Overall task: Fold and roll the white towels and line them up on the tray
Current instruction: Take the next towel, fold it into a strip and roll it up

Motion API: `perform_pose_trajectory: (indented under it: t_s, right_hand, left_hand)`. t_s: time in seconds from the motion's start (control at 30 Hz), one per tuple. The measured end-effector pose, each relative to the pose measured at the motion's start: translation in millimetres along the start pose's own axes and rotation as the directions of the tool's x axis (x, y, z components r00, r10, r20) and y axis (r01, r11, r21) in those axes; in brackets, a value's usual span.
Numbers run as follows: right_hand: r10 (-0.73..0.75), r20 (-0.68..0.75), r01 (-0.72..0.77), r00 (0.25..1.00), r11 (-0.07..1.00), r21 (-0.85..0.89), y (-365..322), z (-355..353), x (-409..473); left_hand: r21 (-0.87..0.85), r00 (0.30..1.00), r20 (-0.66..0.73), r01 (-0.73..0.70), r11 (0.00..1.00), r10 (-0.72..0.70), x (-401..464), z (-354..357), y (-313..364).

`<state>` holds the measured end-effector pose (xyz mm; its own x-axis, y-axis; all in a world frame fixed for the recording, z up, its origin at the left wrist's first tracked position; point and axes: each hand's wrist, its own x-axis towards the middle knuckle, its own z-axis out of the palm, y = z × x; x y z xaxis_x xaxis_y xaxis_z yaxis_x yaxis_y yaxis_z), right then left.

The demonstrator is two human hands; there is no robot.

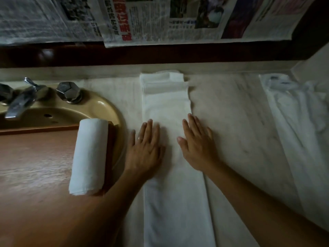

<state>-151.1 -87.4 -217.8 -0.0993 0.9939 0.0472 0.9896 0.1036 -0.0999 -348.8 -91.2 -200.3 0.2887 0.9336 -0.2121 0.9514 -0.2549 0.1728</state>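
Note:
A white towel [167, 104], folded into a long narrow strip, lies on the marble counter and runs from the back wall toward me. My left hand [145, 148] lies flat on its left side, fingers straight. My right hand [197, 145] presses flat on its right side, fingers straight too. A rolled white towel [89, 155] rests along the right edge of the brown wooden tray [35, 157]. Loose unfolded white towels [299, 111] lie in a heap at the far right.
The tray sits over a beige sink [105, 107] with chrome taps [68, 92] and a spout [16, 104]. Newspaper sheets [160, 20] cover the wall behind. The pale marble counter [236, 122] stretches between the strip and the heap.

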Motion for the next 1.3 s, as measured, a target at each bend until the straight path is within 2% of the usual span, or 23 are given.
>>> perform_pose_trajectory:
  t_s: [0.13, 0.33, 0.47, 0.57, 0.7, 0.8, 0.9, 0.97, 1.3]
  right_hand:
    - [-0.029, 0.029, 0.028, 0.999, 1.0, 0.004, 2, 11, -56]
    - [-0.003, 0.066, 0.006, 0.998, 0.999, -0.047, 12, 5, 12]
    - [-0.01, 0.016, 0.01, 1.0, 1.0, -0.001, 0, -2, -55]
    - [-0.11, 0.053, 0.11, 0.992, 0.994, -0.001, 4, 6, -89]
    - [-0.061, 0.064, 0.063, 0.996, 0.998, -0.03, 8, 2, -48]
    - [-0.003, 0.063, 0.004, 0.998, 1.0, -0.002, -2, -4, -79]
    - [-0.096, 0.105, 0.097, 0.99, 0.995, 0.001, -5, -5, -145]
    - [-0.142, 0.124, 0.146, 0.982, 0.989, -0.024, 2, -2, -156]
    - [-0.158, 0.134, 0.164, 0.978, 0.986, -0.033, 12, -16, -166]
  left_hand:
    - [-0.039, 0.997, 0.064, -0.039, 0.999, 0.041, -54, 22, 13]
    - [0.025, 1.0, 0.029, -0.003, 1.0, 0.002, 8, 12, 3]
    - [0.005, 0.999, -0.032, -0.037, 0.999, 0.037, -55, 26, 11]
    - [-0.025, 0.997, 0.026, -0.072, 0.997, 0.073, -78, 35, 12]
    - [0.037, 0.998, 0.066, -0.025, 0.999, 0.023, -41, 20, 9]
    - [0.051, 0.998, 0.067, 0.011, 0.999, -0.014, -68, 20, 20]
    - [0.0, 0.996, 0.05, -0.075, 0.997, 0.075, -133, 36, 34]
    - [-0.028, 0.989, 0.083, -0.121, 0.992, 0.123, -148, 49, 32]
    - [-0.029, 0.998, 0.048, -0.033, 0.999, 0.034, -163, 52, 36]
